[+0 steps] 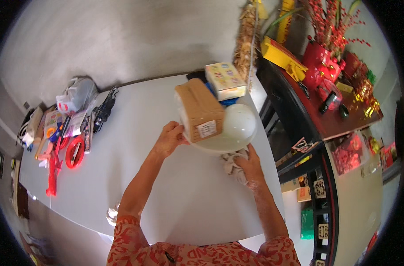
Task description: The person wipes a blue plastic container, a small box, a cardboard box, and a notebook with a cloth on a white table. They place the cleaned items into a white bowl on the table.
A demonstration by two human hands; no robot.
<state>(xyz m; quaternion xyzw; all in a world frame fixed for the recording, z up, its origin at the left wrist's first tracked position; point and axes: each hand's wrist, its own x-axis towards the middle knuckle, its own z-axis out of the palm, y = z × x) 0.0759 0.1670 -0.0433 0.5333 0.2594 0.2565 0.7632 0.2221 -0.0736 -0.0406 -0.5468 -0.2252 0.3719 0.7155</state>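
Note:
My left hand is closed at the left edge of a pale, shallow tray-like container, its fingers close to the lower corner of a brown cardboard box. The box stands tilted in the container, with a white label on its near end. Beside it on the right is a smooth white round thing, a bowl or a globe. My right hand has its fingers closed on a crumpled greyish cloth, right below the container's near right rim.
A patterned tissue box stands at the table's far right. Along the left lie a plastic bag, a black umbrella, red tape rolls and a red tape dispenser. A dark cabinet with red decorations borders the right.

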